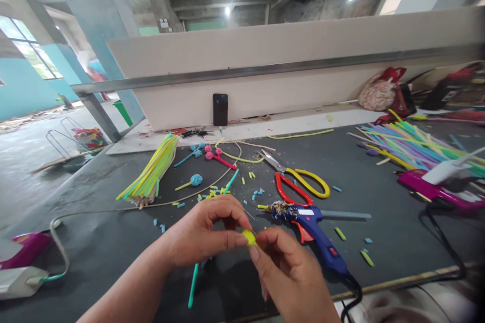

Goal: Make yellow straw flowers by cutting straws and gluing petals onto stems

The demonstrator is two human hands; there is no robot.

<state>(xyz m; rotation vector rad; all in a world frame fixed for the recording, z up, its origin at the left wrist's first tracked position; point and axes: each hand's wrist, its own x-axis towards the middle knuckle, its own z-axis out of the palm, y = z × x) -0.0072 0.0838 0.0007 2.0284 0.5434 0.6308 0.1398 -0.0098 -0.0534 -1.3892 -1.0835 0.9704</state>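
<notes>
Small yellow rolled bud: my left hand and right hand both pinch it, grips closed. Shaping step, I judge; next calls for steady fingertip pressure.

Bare left hand, right hand, fingers pinched closed, tips apparently touching

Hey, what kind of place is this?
Likely a craft workbench in a bare concrete hall: bundles of coloured straws, a glue gun and scissors lie on the dark table. The left hand and right hand pinch a yellow ball.
</notes>
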